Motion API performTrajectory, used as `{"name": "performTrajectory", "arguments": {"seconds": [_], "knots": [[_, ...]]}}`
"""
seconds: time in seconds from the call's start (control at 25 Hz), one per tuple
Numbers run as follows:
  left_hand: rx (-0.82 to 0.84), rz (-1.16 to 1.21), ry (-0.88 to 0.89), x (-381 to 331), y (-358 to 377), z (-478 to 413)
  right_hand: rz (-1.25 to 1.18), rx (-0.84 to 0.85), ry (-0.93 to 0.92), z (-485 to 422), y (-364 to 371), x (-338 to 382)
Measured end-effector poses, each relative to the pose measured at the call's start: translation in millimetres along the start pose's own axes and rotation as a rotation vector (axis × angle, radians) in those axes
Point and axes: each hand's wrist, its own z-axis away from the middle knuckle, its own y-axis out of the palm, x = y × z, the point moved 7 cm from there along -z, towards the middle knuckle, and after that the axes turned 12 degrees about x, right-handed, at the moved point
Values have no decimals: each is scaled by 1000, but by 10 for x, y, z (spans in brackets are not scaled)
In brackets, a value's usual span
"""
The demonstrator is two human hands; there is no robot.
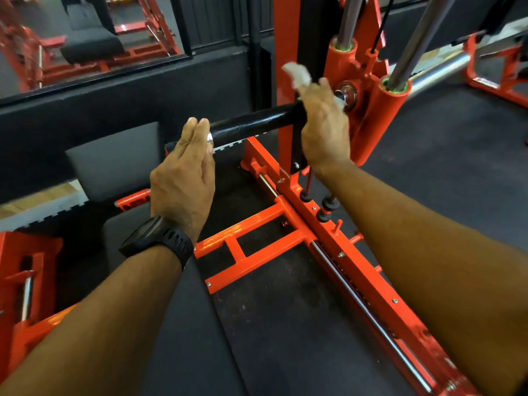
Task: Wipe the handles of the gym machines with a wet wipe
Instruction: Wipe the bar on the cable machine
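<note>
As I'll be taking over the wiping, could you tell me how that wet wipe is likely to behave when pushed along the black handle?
The wet wipe is probably limp and light: a crumpled end sticks out loosely above the right hand. It will likely bunch up rather than stay flat, as it is wadded where the hand grips the black handle.

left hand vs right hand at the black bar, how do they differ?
Left hand is straight-fingered at the free end of the black bar; right hand curls round it. Right hand holds the white wipe; left hand holds nothing. Left wrist wears a black watch; right wrist is bare. Both are at the same bar.
</note>
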Motion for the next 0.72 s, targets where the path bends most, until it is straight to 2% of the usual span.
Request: {"name": "performTrajectory", "arguments": {"seconds": [0.08, 0.12, 0.24, 0.36, 0.48, 0.64, 0.72], "knots": [[11, -34, 5, -2, 17, 6, -58, -12, 105, 9, -72, -89], [6, -43, 12, -23, 9, 0, -49, -28, 74, 30, -140, 47], [2, -36, 8, -7, 21, 0, -8, 65, -150, 57, -12, 344], [31, -33, 28, 6, 59, -15, 1, 45, -66, -26, 13, 318], [14, -45, 20, 17, 61, -9, -3, 100, -269, 108, 112, 590], [-1, -64, 12, 22, 76, -6, -162, 38, -299, 220, 58, 715], [-8, -69, 17, 29, 63, -9, -160, 144, -436, 334, 156, 940]]}}
